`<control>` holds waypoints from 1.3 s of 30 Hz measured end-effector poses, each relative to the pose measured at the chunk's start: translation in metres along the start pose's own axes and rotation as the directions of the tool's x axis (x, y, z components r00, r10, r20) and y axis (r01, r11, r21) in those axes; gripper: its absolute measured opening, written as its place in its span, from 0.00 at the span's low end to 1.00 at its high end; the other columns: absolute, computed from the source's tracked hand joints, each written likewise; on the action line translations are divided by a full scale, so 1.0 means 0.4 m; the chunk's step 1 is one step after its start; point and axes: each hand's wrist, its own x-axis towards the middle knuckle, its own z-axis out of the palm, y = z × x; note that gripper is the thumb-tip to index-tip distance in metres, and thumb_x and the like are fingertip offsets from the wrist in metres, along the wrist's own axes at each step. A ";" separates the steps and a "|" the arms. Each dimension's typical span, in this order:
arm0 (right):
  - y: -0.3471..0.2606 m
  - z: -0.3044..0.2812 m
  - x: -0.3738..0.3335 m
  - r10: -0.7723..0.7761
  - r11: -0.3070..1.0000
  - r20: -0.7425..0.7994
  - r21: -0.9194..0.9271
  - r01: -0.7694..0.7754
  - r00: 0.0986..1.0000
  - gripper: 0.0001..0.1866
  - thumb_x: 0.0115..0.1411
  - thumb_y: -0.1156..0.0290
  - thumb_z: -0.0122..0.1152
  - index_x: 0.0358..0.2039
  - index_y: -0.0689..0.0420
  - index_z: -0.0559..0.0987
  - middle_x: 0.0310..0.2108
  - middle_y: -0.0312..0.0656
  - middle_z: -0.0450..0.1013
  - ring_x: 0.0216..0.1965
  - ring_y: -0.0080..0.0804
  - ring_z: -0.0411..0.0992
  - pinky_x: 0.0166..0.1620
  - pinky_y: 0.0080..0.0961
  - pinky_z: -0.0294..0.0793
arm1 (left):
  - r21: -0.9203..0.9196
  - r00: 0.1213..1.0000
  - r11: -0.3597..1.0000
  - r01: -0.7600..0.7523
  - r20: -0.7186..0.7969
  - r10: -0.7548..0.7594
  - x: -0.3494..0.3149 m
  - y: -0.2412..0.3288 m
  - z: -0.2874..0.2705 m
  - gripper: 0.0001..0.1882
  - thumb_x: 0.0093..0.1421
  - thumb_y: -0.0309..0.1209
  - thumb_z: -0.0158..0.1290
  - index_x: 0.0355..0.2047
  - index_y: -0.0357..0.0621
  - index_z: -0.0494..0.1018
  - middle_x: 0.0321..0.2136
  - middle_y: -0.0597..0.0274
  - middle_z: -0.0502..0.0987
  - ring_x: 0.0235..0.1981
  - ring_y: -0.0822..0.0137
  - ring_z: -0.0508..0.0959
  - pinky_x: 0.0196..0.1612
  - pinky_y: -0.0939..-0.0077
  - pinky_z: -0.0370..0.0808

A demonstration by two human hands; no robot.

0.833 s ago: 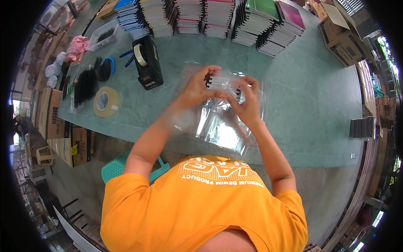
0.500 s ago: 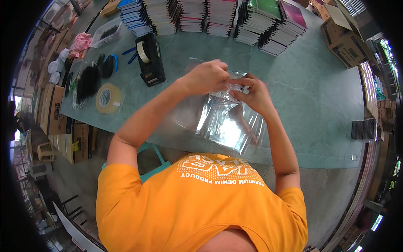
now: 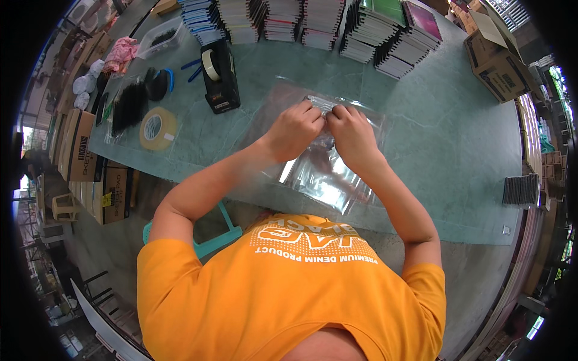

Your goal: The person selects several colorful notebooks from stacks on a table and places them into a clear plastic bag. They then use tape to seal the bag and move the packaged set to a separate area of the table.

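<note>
A clear, shiny plastic bag [image 3: 328,183] lies on the table in front of me, its surface wrinkled and full of glare. My left hand [image 3: 297,130] and my right hand [image 3: 351,133] meet side by side over its far part, fingers bent and pinching the plastic. The fingertips nearly touch each other, and the knuckles partly hide what is between them. More see-through film spreads out under and around both hands; I cannot tell how many bags there are.
Stacks of spiral-bound notebooks [image 3: 322,27] line the far side. Left of the hands stand a black tape dispenser [image 3: 224,90], a wide tape roll [image 3: 158,128] and a bag of black binding pieces [image 3: 129,108]. An open carton [image 3: 497,66] sits at the far right of the green table [image 3: 448,174].
Both hands have turned, with knuckles now facing up and fingers drawn together on the bag's far part. The right hand has shifted slightly nearer to me, and the film lies flatter.
</note>
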 end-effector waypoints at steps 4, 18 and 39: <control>-0.021 0.037 -0.115 0.008 0.995 -0.065 0.100 -0.001 0.998 0.26 0.52 0.69 0.54 0.53 0.60 0.67 0.56 0.45 0.59 0.58 0.40 0.56 0.58 0.38 0.56 | 0.110 0.979 0.994 0.000 -0.202 0.023 -0.038 0.020 0.026 0.11 0.46 0.25 0.52 0.32 0.40 0.75 0.32 0.62 0.74 0.38 0.63 0.72 0.42 0.67 0.66; 0.027 0.094 -0.029 -0.122 0.946 -0.128 0.284 0.154 0.984 0.21 0.59 0.70 0.49 0.54 0.58 0.67 0.58 0.42 0.60 0.61 0.37 0.55 0.62 0.39 0.50 | 0.100 0.814 0.917 0.386 -0.505 -0.288 -0.175 -0.089 0.053 0.16 0.56 0.37 0.49 0.46 0.52 0.73 0.44 0.63 0.72 0.51 0.60 0.64 0.49 0.58 0.58; 0.008 0.095 -0.016 -0.109 0.801 -0.229 0.556 0.222 0.967 0.30 0.56 0.77 0.51 0.60 0.56 0.57 0.53 0.36 0.68 0.57 0.34 0.62 0.60 0.36 0.52 | 0.275 0.406 0.375 0.885 -0.064 -0.911 -0.465 -0.384 -0.067 0.07 0.54 0.29 0.54 0.28 0.37 0.77 0.19 0.62 0.76 0.21 0.71 0.75 0.25 0.76 0.70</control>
